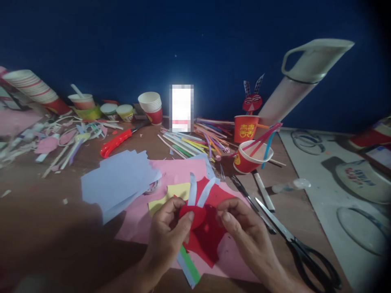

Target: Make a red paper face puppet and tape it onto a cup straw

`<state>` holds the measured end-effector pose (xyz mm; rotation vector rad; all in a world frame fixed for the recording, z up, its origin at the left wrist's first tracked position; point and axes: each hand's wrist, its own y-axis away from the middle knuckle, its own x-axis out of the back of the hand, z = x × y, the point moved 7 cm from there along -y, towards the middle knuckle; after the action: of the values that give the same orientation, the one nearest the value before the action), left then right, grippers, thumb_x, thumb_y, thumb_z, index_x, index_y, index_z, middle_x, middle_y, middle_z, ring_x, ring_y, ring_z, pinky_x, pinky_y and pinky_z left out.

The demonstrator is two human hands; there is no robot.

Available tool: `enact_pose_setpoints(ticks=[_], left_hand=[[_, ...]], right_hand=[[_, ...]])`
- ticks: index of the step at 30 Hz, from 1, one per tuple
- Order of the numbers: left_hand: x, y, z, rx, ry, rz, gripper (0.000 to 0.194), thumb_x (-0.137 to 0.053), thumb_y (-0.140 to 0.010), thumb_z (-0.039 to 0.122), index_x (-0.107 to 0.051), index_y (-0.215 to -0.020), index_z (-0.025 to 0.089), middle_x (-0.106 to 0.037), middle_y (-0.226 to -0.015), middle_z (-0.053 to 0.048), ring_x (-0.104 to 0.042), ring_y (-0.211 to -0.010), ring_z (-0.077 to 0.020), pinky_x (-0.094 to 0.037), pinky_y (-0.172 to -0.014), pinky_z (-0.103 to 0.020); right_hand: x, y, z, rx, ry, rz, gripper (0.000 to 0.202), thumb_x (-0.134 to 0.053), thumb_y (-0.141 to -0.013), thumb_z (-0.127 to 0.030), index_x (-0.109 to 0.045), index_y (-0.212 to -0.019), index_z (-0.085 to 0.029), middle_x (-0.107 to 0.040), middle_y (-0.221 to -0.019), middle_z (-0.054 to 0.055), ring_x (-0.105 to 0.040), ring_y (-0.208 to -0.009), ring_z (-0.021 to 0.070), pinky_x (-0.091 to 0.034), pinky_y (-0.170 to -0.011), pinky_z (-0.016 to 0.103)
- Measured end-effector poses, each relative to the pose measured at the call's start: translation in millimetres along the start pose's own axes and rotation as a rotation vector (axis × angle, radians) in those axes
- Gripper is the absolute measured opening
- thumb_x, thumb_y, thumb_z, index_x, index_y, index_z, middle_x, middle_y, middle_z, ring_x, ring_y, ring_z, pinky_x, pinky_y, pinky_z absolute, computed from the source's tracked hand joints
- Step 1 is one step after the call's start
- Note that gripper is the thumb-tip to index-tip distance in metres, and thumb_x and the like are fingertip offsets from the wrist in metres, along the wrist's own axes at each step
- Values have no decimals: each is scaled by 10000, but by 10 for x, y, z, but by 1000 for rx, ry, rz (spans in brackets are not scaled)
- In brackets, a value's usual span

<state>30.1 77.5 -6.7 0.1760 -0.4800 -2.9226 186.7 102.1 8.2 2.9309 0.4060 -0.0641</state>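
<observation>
My left hand (pixel 167 230) pinches a red paper rabbit head (pixel 199 218) between thumb and fingers. Two pale blue paper ears (pixel 205 193) stand up from its top edge. Just to the right, my right hand (pixel 247 228) has thumb and fingertips pressed together, apart from the cutout; whatever they may hold is too small to make out. Beneath both hands lie a red paper sheet (pixel 210 252), a yellow piece (pixel 177 189) and pink paper (pixel 136 221). A green and blue strip (pixel 190 266) pokes out below my left hand.
Black-handled scissors (pixel 295 240), a pen (pixel 244 189) and a white marker (pixel 263 191) lie right. Blue paper (pixel 119 179) and a red-handled knife (pixel 117 143) are left. Behind stand cups (pixel 151 106), straws (pixel 183 142), a lit screen (pixel 181 106) and a rabbit-topped cup (pixel 247 129).
</observation>
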Motion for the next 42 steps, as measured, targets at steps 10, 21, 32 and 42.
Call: enact_pose_setpoints(ticks=[10,21,32,42], left_hand=[[-193,161,411,-640,-539,-76,268,-571,-750,83,-573,-987,208,-595,-793,-22,-575,-670,-128,-464,-602,-207],[-102,130,378,-377,-267,-112,115,-527,-790,155,-633,-822,189,-563,-735,-33,-530,-594,-124,-431,-538,-221],[-197,28,-122,201,62,-236,263,-608,-758,398,-497,-737,161,-391,-418,96,-326,-320,-37,-325,-357,-168],[-183,21,-86,174,76,-184,225,-603,-761,341,-470,-728,162,-529,-551,45,-411,-328,-36,-324,-352,-159]], right_hand=[[-210,102,-102,14,45,-185,340,-610,-811,-380,-520,-1089,-206,-615,-1022,65,-570,-923,195,-458,-813,303],[-71,-58,26,-124,-6,-6,237,-628,-786,-382,-625,-723,-154,-614,-709,25,-560,-685,166,-468,-651,258],[-175,-72,93,-190,-186,-165,226,-646,-777,-366,-599,-870,-166,-622,-794,14,-565,-751,157,-447,-709,271],[-177,-63,156,-258,-74,-186,282,-603,-794,-392,-477,-675,-170,-427,-569,-62,-352,-523,77,-278,-496,196]])
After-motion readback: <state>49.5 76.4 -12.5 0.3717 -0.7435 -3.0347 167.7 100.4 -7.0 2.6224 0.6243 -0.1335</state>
